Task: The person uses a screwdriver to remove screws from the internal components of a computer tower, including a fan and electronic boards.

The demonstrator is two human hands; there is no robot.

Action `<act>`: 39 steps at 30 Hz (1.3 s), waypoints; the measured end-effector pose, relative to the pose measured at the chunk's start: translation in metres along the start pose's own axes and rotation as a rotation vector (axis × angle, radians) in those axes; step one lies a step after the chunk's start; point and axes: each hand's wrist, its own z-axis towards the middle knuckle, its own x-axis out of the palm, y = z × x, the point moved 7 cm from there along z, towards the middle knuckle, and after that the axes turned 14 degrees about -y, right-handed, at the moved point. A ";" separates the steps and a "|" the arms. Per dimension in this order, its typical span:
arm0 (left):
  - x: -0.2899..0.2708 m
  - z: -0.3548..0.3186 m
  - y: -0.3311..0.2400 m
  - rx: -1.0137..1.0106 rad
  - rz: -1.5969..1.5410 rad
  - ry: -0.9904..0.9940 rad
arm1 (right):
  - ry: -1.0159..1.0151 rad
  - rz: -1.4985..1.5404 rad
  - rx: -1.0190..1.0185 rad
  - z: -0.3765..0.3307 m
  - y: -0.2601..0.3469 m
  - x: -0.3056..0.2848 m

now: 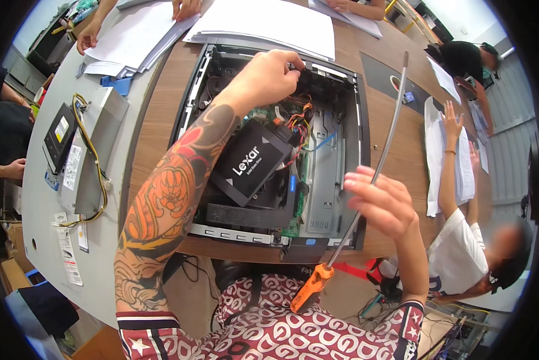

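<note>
An opened desktop computer case lies on the table before me, its inside showing. My left hand reaches across it to the far inner edge, fingers pinched; what they hold, if anything, is hidden. A black solid state drive rests tilted inside, below my left wrist. Beside it run coloured cables and a green circuit board. My right hand, over the case's right side, holds a long screwdriver by its metal shaft. The orange and black handle points down towards me and the tip points up and away.
A grey metal power supply with cables lies on the left table, beside a black drive and a blue part. Paper stacks lie beyond the case. Other people's hands rest on or near papers around the table.
</note>
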 end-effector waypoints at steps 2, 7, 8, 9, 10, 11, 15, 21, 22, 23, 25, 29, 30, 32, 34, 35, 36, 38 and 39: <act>0.007 0.002 -0.005 0.010 0.011 0.017 | -0.134 -0.029 0.040 -0.010 -0.007 -0.016; 0.003 -0.003 -0.009 0.078 0.024 -0.012 | -0.207 0.003 0.162 -0.017 -0.003 -0.028; 0.000 -0.003 -0.009 0.060 0.019 -0.010 | -0.201 0.023 0.194 -0.021 -0.003 -0.031; -0.001 -0.001 -0.010 0.041 0.013 -0.008 | -0.195 0.043 0.227 -0.024 -0.007 -0.034; 0.000 -0.002 -0.010 0.041 0.016 -0.005 | -0.199 0.044 0.229 -0.031 -0.008 -0.031; 0.001 -0.002 -0.010 0.058 0.033 -0.004 | -0.401 0.100 0.266 -0.038 -0.013 -0.040; 0.005 -0.003 -0.009 0.070 0.041 0.003 | -0.714 -0.059 0.308 -0.047 -0.016 -0.083; 0.000 -0.005 -0.014 0.040 0.036 0.032 | -1.000 -0.141 0.494 -0.040 -0.017 -0.131; 0.001 -0.005 -0.014 0.013 0.026 0.047 | -1.008 -0.140 0.498 -0.035 -0.015 -0.135; 0.000 -0.004 -0.015 0.017 0.029 0.052 | -0.991 -0.135 0.534 -0.028 -0.016 -0.138; 0.000 -0.006 -0.012 -0.039 0.008 0.100 | -0.983 -0.136 0.568 -0.020 -0.017 -0.143; 0.002 -0.004 -0.012 -0.016 0.057 0.091 | -0.984 -0.043 0.654 -0.016 -0.034 -0.144; 0.006 -0.002 -0.012 -0.005 0.048 0.095 | -0.984 -0.020 0.679 -0.015 -0.037 -0.144; 0.005 -0.003 -0.013 -0.004 0.047 0.092 | -1.011 0.013 0.696 -0.012 -0.045 -0.142; 0.004 -0.003 -0.013 0.004 0.055 0.091 | -0.988 0.026 0.690 -0.003 -0.049 -0.146; 0.002 -0.002 -0.011 0.009 0.066 0.090 | -0.953 0.035 0.687 0.004 -0.051 -0.147; 0.001 -0.002 -0.007 -0.026 0.032 0.103 | -0.947 0.027 0.704 0.013 -0.052 -0.148; 0.003 -0.001 -0.001 -0.062 -0.012 0.116 | -0.908 0.059 0.729 0.022 -0.059 -0.150; 0.003 -0.002 0.001 -0.061 -0.001 0.116 | -0.859 0.090 0.752 0.028 -0.063 -0.149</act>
